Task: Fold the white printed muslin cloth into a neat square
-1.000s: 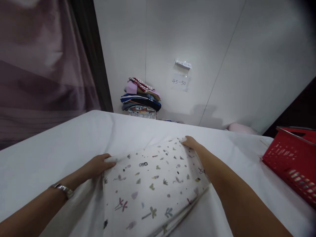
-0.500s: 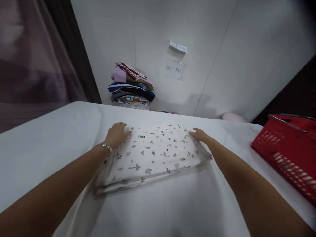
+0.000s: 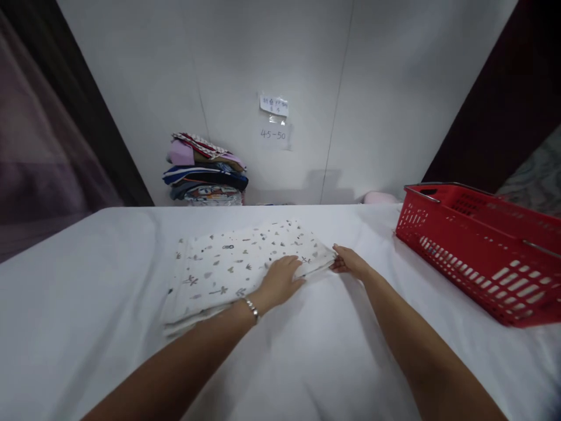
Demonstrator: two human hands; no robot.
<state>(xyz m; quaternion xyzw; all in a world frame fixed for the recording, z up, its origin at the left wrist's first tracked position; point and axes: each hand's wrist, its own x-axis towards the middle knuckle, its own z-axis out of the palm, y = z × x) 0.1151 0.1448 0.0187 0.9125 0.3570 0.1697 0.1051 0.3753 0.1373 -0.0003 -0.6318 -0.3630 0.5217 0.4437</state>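
Note:
A folded white cloth (image 3: 228, 269) printed with small leaves and dots lies flat on the white-covered table (image 3: 87, 280). My left hand (image 3: 280, 280), with a metal bracelet at the wrist, rests palm down on the cloth's near right part, fingers spread. My right hand (image 3: 348, 261) touches the cloth's right corner, its fingertips curled at the edge of the fabric.
A red plastic basket (image 3: 477, 245) with metal handles stands on the table at the right. A stack of folded coloured clothes (image 3: 205, 172) sits against the white wall behind the table, under a paper note (image 3: 274, 120) reading 45-50. A dark curtain hangs at the left.
The cloth went from being held up to lying flat on the table. My left hand crossed from the cloth's far left corner to its near right side. My view swung to the right.

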